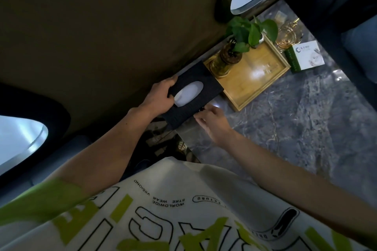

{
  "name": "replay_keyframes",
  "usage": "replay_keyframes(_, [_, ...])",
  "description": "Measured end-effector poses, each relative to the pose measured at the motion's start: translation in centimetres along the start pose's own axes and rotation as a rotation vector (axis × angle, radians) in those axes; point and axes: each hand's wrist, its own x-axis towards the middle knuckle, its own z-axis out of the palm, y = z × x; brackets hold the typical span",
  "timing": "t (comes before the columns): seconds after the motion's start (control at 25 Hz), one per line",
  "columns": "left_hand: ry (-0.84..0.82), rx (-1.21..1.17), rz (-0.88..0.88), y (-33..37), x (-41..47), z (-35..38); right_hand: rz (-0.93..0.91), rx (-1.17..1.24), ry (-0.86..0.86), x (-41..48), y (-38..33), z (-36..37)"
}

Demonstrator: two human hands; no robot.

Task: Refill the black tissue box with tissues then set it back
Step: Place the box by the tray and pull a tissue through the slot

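Black tissue box [206,85] sits at frame centre, tilted on a diagonal at the edge of the grey marble table [295,128]. Its upper-right end is right against the corner of the wooden tray [257,81]. White tissue [188,93] shows through the oval slot on top. My left hand [161,98] grips the box's left end, thumb on top by the slot, fingers wrapped over the far edge. My right hand [212,122] is at the box's lower edge, fingertips touching it; can't tell if they pinch or just touch. Can't tell if the box is resting or lifted. Plant in glass vase [224,61] stands on the tray. Green-white carton [304,56] lies upper right.
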Motion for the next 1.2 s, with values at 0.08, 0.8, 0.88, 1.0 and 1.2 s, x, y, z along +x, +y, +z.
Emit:
replay_keyframes(0.08, [0.018,0.025,0.020,-0.2,0.0,0.1,0.012,-0.011,-0.010,0.4,-0.1,-0.6])
replay_keyframes(0.8, [0.186,0.522,-0.029,-2.0,-2.4,4.1,-0.404,-1.627,-0.108,3.5,-3.8,0.1])
replay_keyframes(0.88, [0.177,0.512,-0.017,-2.1,-1.8,3.2,-0.365,-1.704,-0.143,4.1,-4.3,0.9])
replay_keyframes(1.0, [0.133,0.502,-0.019,-1.9,-1.4,2.7,-0.302,-1.778,-0.145,4.9,-5.0,2.1])
replay_keyframes(1.2, [0.086,0.538,-0.036,-1.6,-1.4,2.6,-0.191,-1.890,-0.122,6.4,-5.4,3.6])
